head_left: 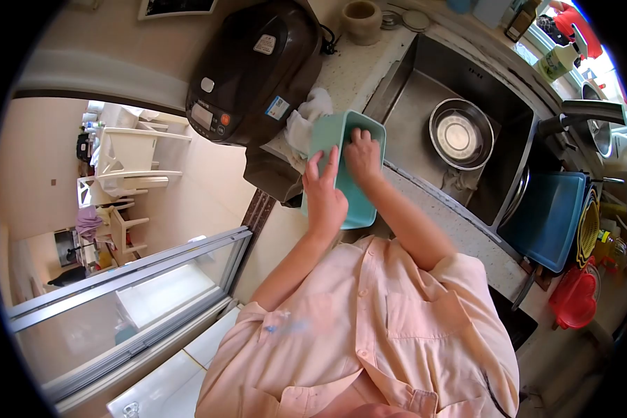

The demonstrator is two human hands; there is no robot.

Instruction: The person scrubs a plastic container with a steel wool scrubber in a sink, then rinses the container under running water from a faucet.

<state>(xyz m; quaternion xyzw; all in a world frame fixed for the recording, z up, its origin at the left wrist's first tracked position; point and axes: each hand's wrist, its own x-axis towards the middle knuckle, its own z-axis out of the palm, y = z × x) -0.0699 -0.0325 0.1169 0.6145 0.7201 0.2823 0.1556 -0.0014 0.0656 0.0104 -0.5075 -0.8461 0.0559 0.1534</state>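
A teal rectangular plastic bin [362, 209] is tilted over the counter edge in front of my shirt. My left hand [324, 191] holds the bin by its left side wall, with the fingers over that side. Inside the bin is my right hand [363, 155], its fingers curled down against the inner surface. Whatever those fingers may hold is hidden. A crumpled white cloth [310, 118] lies just beyond the bin, beside a dark rice cooker [258, 76].
To the right is a steel sink [414, 104] with a round metal basin [461, 134] in it. A blue tray [550, 216] and a red colander [575, 296] stand past the sink. A sliding glass door frame [139, 279] is at left. A small pot [361, 24] sits at the back.
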